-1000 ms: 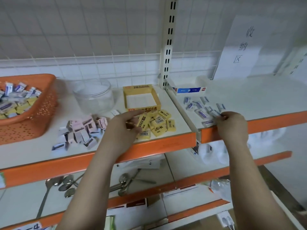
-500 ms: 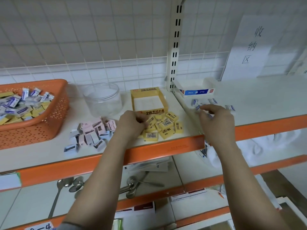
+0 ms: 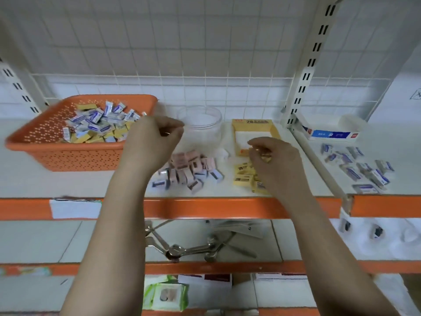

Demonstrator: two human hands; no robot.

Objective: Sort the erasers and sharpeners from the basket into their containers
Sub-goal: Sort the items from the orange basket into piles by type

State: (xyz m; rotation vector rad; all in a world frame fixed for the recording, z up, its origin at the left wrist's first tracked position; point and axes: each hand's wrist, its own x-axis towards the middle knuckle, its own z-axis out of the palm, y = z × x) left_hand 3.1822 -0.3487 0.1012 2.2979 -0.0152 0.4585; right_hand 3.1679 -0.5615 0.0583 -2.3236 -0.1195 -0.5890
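Erasers (image 3: 98, 125), blue-white and yellow wrapped, heaped in orange perforated basket (image 3: 68, 153)

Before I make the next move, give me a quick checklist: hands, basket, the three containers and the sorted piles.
1. Left hand free to pick: cannot tell; its fingers are curled closed beside the orange basket, contents hidden.
2. Right hand has an item: ok; a yellow piece shows between its fingers, over the yellow erasers.
3. Basket emptied: not ok; many mixed pieces still lie in it.
4. Yellow box open and reachable: ok; it looks nearly empty.
5. Clear jar ready: ok; lid off, nothing visible inside, with the pink and blue pile in front of it.
6. White and blue box filled: not ok; the blue-sleeved pieces lie loose on the shelf.
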